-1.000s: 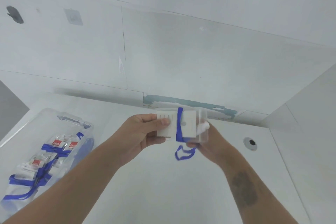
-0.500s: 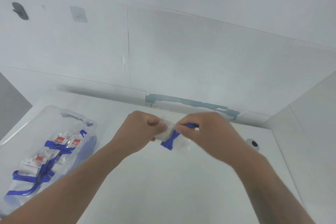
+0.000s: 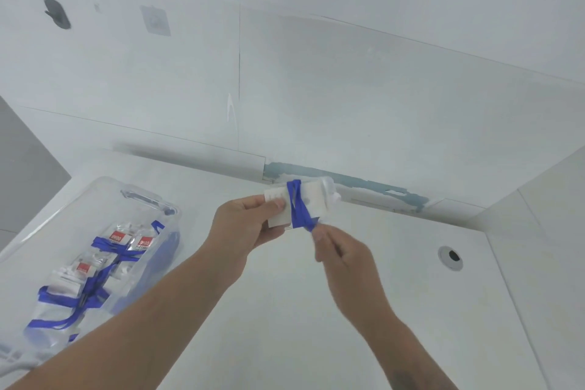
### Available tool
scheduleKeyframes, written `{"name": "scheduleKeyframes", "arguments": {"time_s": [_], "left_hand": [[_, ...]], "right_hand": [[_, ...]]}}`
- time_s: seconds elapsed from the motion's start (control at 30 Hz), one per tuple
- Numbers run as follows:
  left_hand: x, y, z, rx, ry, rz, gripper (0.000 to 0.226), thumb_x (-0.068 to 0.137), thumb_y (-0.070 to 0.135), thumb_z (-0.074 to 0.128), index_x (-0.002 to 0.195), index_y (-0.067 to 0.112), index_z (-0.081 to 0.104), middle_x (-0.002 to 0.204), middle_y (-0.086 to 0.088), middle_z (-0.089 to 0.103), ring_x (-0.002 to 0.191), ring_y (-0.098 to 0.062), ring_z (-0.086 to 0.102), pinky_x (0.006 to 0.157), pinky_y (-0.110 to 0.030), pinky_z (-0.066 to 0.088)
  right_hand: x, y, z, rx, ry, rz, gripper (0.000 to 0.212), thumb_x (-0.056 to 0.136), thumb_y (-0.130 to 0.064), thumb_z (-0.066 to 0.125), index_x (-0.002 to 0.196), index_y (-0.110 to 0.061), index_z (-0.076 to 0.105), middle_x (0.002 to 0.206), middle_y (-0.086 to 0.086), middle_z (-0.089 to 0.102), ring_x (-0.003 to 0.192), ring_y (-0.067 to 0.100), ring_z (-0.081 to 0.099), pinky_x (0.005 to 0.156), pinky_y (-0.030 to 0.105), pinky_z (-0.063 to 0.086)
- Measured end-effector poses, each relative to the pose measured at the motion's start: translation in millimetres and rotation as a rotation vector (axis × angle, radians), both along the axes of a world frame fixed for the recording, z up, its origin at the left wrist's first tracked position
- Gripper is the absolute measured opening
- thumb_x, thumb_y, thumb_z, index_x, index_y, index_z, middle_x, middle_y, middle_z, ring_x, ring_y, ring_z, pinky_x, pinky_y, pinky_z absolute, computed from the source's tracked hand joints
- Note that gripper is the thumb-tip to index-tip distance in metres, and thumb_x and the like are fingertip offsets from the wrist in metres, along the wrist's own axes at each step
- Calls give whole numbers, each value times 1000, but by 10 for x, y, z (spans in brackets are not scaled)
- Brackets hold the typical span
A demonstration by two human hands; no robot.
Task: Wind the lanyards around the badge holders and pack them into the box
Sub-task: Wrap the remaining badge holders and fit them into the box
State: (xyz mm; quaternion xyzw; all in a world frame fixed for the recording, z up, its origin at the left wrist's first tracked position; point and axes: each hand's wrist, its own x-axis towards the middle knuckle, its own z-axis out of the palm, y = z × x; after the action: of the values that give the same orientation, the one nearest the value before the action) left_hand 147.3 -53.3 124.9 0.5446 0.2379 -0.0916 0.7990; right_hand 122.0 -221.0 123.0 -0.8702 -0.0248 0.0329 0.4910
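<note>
So right in the middle of the frame the left hand point(image 3: 250, 225) grips the holder point(image 3: 311, 199) by its left end, thumb on top and fingers curled under. Makes sense to me: pinching one end keeps the rest of the card free, so the lanyard point(image 3: 297, 206) has room to go round it. The blue strap crosses itself over the holder's middle in an X, which probably stops the turns from sliding off the ends.

The right hand point(image 3: 342, 255), just below and right of the holder, pinches the loose tail of the lanyard between thumb and fingertips, right where it leaves the bottom edge. It looks taut, so I'd guess that's to keep the wrap snug. It's a bit blurry there, so I can't tell how much tail is left.

Both are held up off the table point(image 3: 285, 310), likely so the strap can pass underneath.

The box point(image 3: 152, 196) sits at the lower left of the frame, clear plastic, with several wrapped badges point(image 3: 126, 242) already inside. It's near the left arm, so dropping this one in should be a short reach.
</note>
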Motion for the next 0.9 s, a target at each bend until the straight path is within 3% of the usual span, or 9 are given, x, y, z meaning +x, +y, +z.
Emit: {"name": "scheduleKeyframes", "arguments": {"time_s": [0.13, 0.2, 0.3, 0.47, 0.6, 0.67, 0.77, 0.83, 0.9], "left_hand": [[-35, 3, -112, 393, -29, 58, 21, 87, 12, 72, 66, 12, 69, 79, -13, 70, 75, -26, 71, 69, -32, 62], [-67, 42, -140, 549, -68, -7, 25, 86, 15, 71, 61, 20, 69, 77, -12, 71, 73, -26, 72, 72, -39, 63], [-151, 88, -177, 659, -118, -241, 16, 85, 21, 69, 71, 17, 75, 74, -5, 73, 75, -27, 72, 71, -46, 61], [-258, 160, -9, 447, -160, -590, 14, 91, 20, 69, 87, 27, 81, 87, 3, 78, 86, -21, 73, 74, -30, 60], [-265, 275, 92, 204, -138, -698, 18, 91, 20, 67, 104, 14, 78, 105, -8, 76, 94, -24, 71, 75, -28, 58], [-283, 274, 112, 33, -99, -667, 21, 87, 20, 68, 103, 9, 77, 104, -12, 75, 89, -22, 70, 72, -26, 58], [-312, 205, 115, -113, -33, -528, 22, 79, 22, 71, 96, 9, 78, 93, -11, 74, 75, -17, 69, 66, -23, 58], [-323, 154, 75, -153, 16, -420, 18, 79, 20, 72, 91, 9, 79, 90, -9, 74, 71, -15, 68, 64, -22, 59], [-335, 137, 34, -156, 57, -337, 11, 84, 16, 71, 87, 10, 80, 92, -9, 75, 73, -16, 68, 65, -23, 59]], "right_hand": [[-157, -59, 27, -555, -108, 296, 21, 101, -37, 39, 101, -31, 59, 93, -10, 59, 85, 11, 54, 77, 27, 47], [-130, -100, 174, -634, -177, 345, 25, 98, -43, 41, 109, -37, 63, 88, -15, 57, 82, 9, 54, 74, 26, 45], [-21, -171, 422, -607, -224, 360, 16, 89, -43, 55, 98, -42, 69, 79, -19, 57, 71, 4, 50, 67, 20, 42], [273, -280, 636, -151, 118, 315, 10, 78, -23, 80, 77, -30, 74, 78, -15, 70, 67, 1, 58, 64, 14, 47], [333, -261, 487, 464, 463, 227, 16, 80, -3, 74, 77, -18, 74, 74, 1, 68, 65, 14, 62, 64, 21, 52], [303, -198, 395, 705, 567, 232, 12, 79, -11, 77, 70, -16, 70, 71, 3, 61, 63, 17, 57, 60, 25, 50], [218, -82, 269, 934, 590, 366, 39, 57, -36, 92, 69, -16, 61, 70, 5, 49, 62, 19, 48, 57, 27, 43], [173, -43, 203, 993, 565, 306, 46, 47, -50, 94, 74, -19, 73, 71, 3, 60, 63, 17, 57, 57, 27, 48], [155, -36, 149, 990, 617, 119, 47, 59, -60, 84, 85, -21, 77, 82, 5, 68, 70, 21, 65, 63, 30, 52]]}}
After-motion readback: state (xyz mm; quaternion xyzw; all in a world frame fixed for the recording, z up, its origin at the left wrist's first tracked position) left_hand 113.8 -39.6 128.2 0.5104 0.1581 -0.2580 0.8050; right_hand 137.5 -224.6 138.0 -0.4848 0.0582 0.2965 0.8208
